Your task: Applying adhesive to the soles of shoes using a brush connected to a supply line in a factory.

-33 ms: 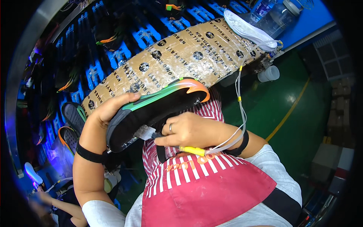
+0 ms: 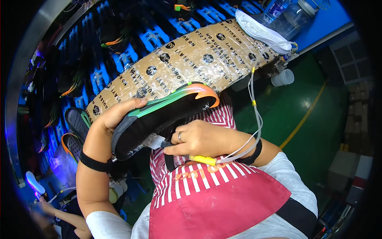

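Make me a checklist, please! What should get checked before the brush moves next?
1. Left hand has hold of the black shoe sole: ok.
2. Right hand has hold of the brush: ok.
3. Bristles pressed on the sole: cannot tell; they overlap its lower edge in view.
4. Clear tubes out of the sole's way: ok, they run by the right arm.
5. Sole coated all over: cannot tell, it's too dark.

The shoe sole (image 2: 167,118) looks like moulded rubber or plastic, satiny along its green-to-orange side, dark with wet-looking glints inside. The brush (image 2: 154,141) has rough, pale bristles. Glossy, wrinkled clear film (image 2: 207,58) covers brown cardboard (image 2: 181,44); the apron (image 2: 215,203) is matt cloth, the ring (image 2: 179,136) shiny metal.
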Demonstrator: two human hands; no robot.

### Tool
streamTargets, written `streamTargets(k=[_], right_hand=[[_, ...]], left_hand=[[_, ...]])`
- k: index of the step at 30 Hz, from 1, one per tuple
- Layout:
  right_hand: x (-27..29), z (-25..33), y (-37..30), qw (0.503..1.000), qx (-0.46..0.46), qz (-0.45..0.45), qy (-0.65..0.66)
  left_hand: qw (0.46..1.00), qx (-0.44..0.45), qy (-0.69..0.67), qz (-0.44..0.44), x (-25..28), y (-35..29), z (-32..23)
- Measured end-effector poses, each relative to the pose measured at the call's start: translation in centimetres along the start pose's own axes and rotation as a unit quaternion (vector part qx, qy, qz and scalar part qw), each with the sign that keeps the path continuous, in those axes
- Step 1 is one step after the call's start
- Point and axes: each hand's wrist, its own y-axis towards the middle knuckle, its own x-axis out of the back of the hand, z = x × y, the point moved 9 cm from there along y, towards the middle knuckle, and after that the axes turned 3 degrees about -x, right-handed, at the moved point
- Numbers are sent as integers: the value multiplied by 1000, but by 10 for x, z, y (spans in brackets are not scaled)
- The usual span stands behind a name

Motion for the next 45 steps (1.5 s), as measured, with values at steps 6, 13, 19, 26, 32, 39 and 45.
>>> streamTargets(k=[6,13,19,26,32,39,45], right_hand=[[12,-4,-4,999,0,-45,20],[0,-4,-10,999,-3,-35,-16],[12,-11,-13,997,-27,-64,-20],[11,-10,-19,998,-35,-48,-37],[-2,-16,-24,1000,-23,1,6],[32,-18,-22,992,-46,-104,-54],[21,-12,-23,997,-1,-52,55]], left_hand=[[1000,1,-29,-1,-1,-2,1],[1000,2,10,23,-2,0,0],[999,-35,2,-6,-6,-9,-11],[999,-23,25,-31,12,-11,-7],[995,-76,16,-57,24,-6,-14],[994,-76,-55,-50,20,-6,-5],[992,-75,-89,-54,20,-1,0]])
